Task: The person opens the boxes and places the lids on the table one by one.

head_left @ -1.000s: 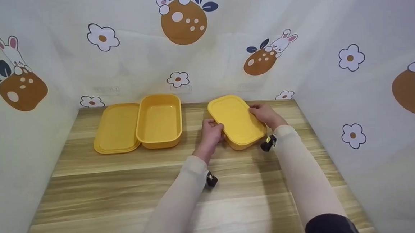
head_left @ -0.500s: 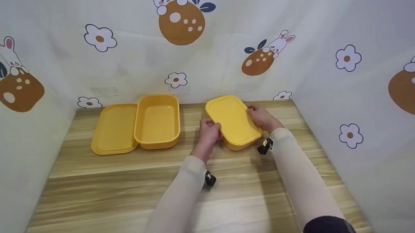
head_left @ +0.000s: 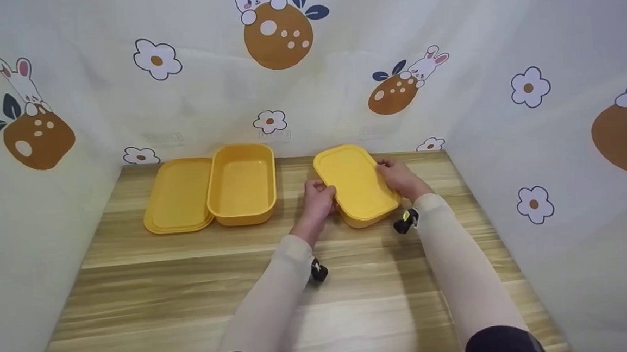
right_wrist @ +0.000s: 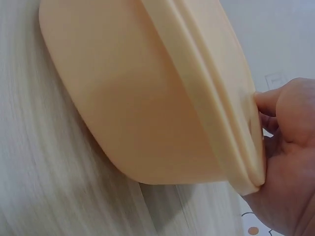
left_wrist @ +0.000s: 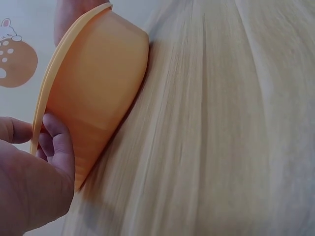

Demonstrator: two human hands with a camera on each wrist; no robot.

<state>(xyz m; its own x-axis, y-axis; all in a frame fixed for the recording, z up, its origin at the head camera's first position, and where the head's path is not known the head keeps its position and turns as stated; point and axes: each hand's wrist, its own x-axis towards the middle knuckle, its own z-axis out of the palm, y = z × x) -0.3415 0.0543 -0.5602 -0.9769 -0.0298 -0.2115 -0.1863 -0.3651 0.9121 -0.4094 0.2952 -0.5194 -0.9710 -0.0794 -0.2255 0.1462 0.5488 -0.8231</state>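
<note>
A yellow food container (right_wrist: 118, 98) stands on the table toward the back right, set at a slant, with a yellow lid (head_left: 356, 181) over its top. My left hand (head_left: 318, 204) pinches the left rim; in the left wrist view the thumb is at the lid's edge and curled fingers sit under the rim against the wall. On the opposite side, my right hand (head_left: 400, 177) grips the lid's right edge, its thumb on the lid (right_wrist: 238, 93) in the right wrist view. Its other fingers are mostly hidden there. The container's inside is covered.
Left of the hands stands an uncovered yellow container (head_left: 242, 188). Its left side meets a second yellow lid (head_left: 178, 195) lying on the wooden table (head_left: 190, 292). Cloth walls (head_left: 205, 95) printed with rabbits and flowers close off the back and both sides.
</note>
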